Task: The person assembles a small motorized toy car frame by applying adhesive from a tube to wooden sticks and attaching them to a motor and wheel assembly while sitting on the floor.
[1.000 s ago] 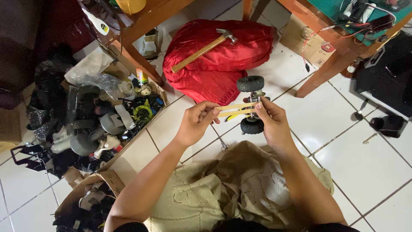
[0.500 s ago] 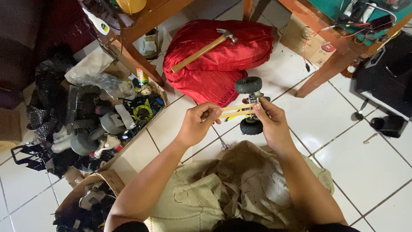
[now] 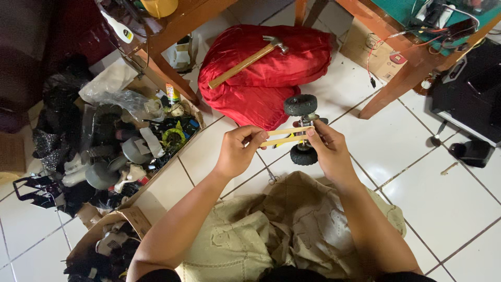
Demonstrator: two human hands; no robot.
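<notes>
My left hand (image 3: 237, 154) pinches the left end of two pale wooden sticks (image 3: 284, 136) that form a small frame. My right hand (image 3: 329, 151) grips the other end, where an axle carries two black rubber wheels (image 3: 300, 105), one above and one below the sticks. A bit of yellow shows between the sticks. The frame is held over the white tiled floor, just in front of a red cloth bag (image 3: 266, 70). A hammer (image 3: 248, 61) with a wooden handle lies on top of that bag.
An open cardboard box (image 3: 156, 172) of mixed parts stands at the left. A second box (image 3: 112, 235) sits at the lower left. Wooden table legs (image 3: 386, 94) flank the bag. Black devices (image 3: 469, 89) sit at the right. Beige cloth (image 3: 292, 235) covers my lap.
The wheeled frame has shifted very slightly. Both hands hold it as before.
</notes>
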